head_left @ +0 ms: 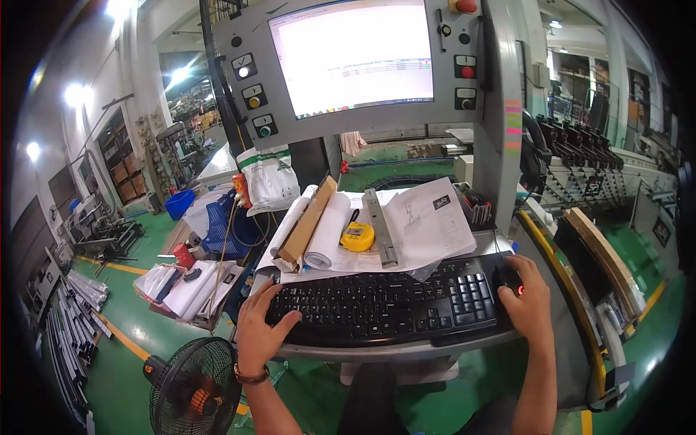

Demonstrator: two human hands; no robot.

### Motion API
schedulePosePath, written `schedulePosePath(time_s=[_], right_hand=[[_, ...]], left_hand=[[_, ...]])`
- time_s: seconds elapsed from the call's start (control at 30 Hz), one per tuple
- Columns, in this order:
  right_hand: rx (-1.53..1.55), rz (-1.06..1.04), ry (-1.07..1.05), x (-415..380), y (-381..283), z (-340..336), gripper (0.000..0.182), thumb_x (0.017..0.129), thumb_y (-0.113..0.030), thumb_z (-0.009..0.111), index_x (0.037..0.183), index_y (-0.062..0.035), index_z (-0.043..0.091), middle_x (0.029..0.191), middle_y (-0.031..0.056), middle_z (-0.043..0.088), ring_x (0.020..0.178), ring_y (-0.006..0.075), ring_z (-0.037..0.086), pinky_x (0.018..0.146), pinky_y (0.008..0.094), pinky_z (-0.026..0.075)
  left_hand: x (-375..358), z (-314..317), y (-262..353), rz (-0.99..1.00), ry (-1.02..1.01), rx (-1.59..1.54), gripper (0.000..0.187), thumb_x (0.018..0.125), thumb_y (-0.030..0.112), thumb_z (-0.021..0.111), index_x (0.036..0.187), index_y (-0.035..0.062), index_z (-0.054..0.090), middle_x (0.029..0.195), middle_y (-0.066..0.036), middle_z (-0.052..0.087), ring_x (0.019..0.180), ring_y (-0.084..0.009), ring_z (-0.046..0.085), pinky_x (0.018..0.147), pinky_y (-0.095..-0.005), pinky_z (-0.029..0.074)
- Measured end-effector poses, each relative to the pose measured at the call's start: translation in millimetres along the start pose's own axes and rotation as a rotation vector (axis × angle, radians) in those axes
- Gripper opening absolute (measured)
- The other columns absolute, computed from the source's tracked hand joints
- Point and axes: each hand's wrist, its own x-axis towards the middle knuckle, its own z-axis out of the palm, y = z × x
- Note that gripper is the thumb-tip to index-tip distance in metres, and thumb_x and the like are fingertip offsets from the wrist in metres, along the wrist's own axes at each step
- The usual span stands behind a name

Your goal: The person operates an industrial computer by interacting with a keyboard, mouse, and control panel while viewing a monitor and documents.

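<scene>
My left hand (262, 319) rests at the left end of a black keyboard (384, 306), its thumb and fingers apart and nothing in it. At the keyboard's right end my right hand (523, 293) is wrapped over a dark mouse (507, 279) with a small red light. Behind the keys lie rolled papers (330, 230), a long brown cardboard piece (308, 221), a yellow tape measure (357, 236), a grey metal bar (380, 228) and printed sheets (431, 217). A lit screen (355, 58) stands above them in a grey control panel (457, 116).
A black fan (194, 388) stands at the lower left, below papers (192, 290) and a blue crate (225, 230). A white bag (268, 177) sits left of the panel's post. On the right are a yellow rail (562, 290) and long boards (605, 254).
</scene>
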Motion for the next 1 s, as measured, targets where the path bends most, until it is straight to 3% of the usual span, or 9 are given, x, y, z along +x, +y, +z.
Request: schedulePosePath(time_s=[1.0], right_hand=[[-0.015,0.027,0.028,-0.7,3.9,2.3,0.053,0.09,-0.017,0.071,0.14,-0.0003,0.073,0.152,0.0195,0.071,0.136,0.0454,0.07,0.117,0.0515,0.054]], left_hand=[[1.4,-0.1,-0.4,-0.007,-0.009,-0.021,0.076,0.093,0.054,0.092,0.151,0.0077,0.075,0.164,-0.018,0.069,0.152,-0.0427,0.062,0.13,-0.0551,0.044]])
